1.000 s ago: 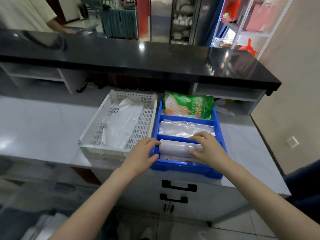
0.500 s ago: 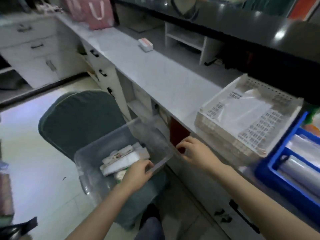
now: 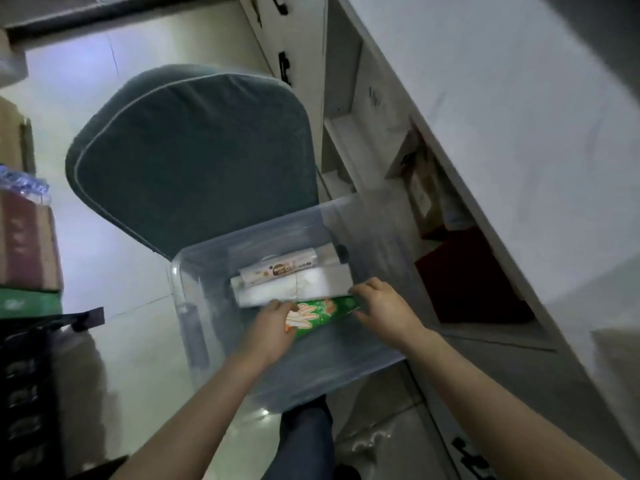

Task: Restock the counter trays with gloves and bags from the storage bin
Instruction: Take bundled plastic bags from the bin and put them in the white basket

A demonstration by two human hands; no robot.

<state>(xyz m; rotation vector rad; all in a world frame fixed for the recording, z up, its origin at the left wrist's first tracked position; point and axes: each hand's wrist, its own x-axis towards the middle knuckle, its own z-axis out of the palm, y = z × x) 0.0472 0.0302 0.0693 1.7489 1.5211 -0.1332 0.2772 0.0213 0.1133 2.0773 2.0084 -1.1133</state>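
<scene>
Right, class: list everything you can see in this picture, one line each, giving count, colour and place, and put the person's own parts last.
storage bin: one, clear plastic, on the chair
green packet: one, green with orange print, in the bin, held at both ends
white packs: at least two, white, in the bin beyond the green packet
printed roll: one, whitish with a brown label, on top of the white packs
chair: one, grey-green cushion, under and behind the bin
counter: one, pale grey, right side
boxes: a few, brown and green, left edge
left hand: one, grip on the packet's near end
right hand: one, grip on the packet's far end
</scene>
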